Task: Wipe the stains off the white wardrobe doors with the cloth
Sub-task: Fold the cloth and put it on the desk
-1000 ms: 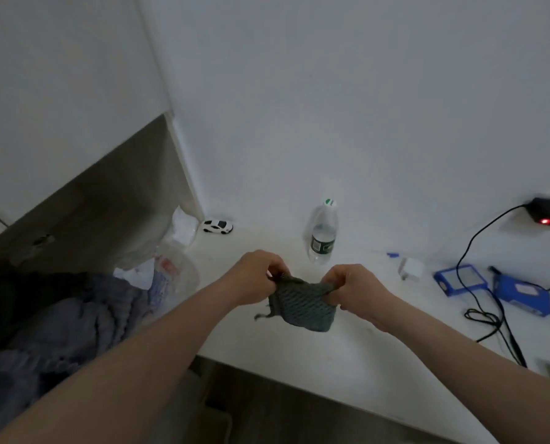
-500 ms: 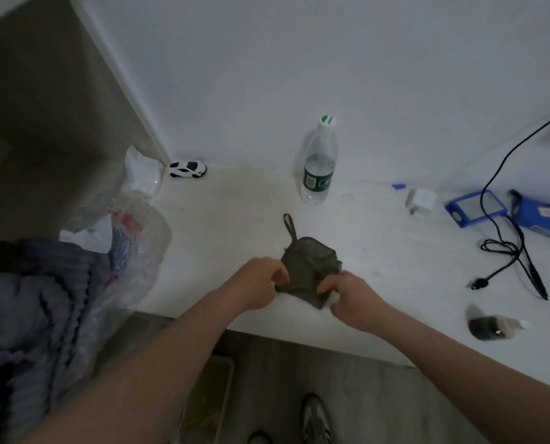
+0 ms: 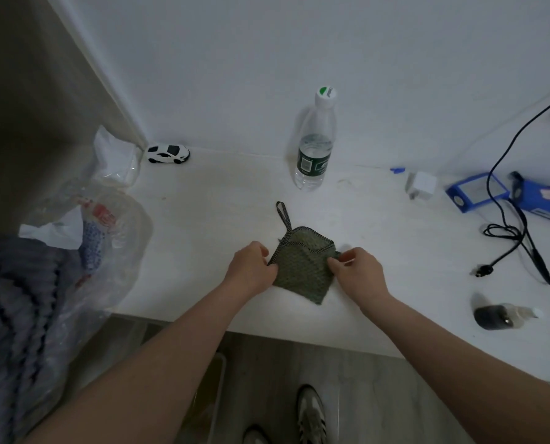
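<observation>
The cloth (image 3: 304,267) lies on the desk (image 3: 203,225) near its front edge, between the left hand (image 3: 251,267) and the right hand (image 3: 358,272), each pinching a side. Behind it a bottle (image 3: 315,145) stands by the wall. A toy car (image 3: 168,153) sits in the back left corner; a cable (image 3: 504,219) trails at the right.

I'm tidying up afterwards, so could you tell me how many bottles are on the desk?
2. A clear water bottle stands upright near the wall, and a small dark bottle lies on its side near the desk's right front edge. The bags at left may hide more.
</observation>
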